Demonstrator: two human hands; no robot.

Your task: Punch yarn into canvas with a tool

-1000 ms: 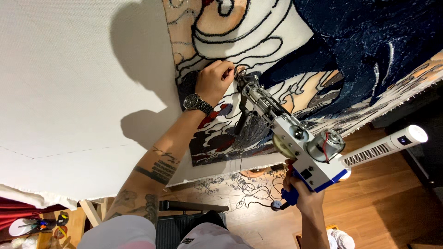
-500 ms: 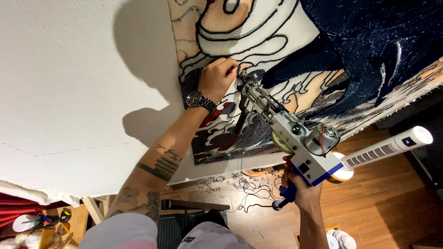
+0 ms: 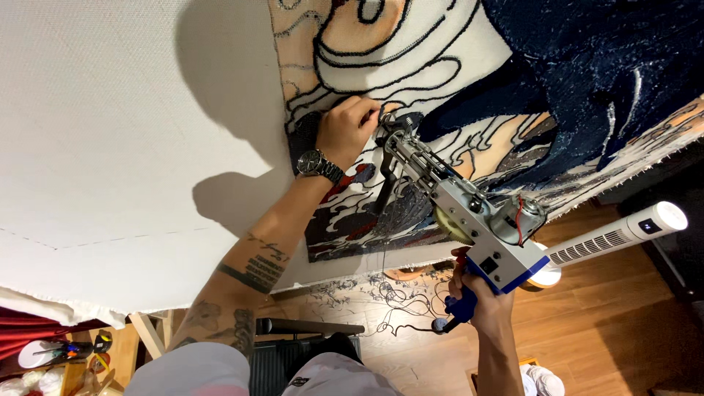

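Observation:
My right hand (image 3: 477,301) grips the blue handle of a tufting gun (image 3: 469,216), whose metal nose points up at the stretched white cloth (image 3: 132,147). My left hand (image 3: 348,128), with a wristwatch, has its fingers pinched at the gun's tip against the tufted rug picture (image 3: 469,88). The picture has black outlines, cream, orange and dark blue areas. A thin dark yarn runs down from the gun.
A white tower fan (image 3: 623,235) stands on the wooden floor (image 3: 601,323) at right. Loose dark yarn (image 3: 396,301) lies below the frame. A black bar (image 3: 308,326) crosses near my legs. Small items sit on a wooden shelf (image 3: 66,359) at bottom left.
Both hands and the gun have shifted slightly upward along the cloth; my left fingers stay pinched at the gun's tip.

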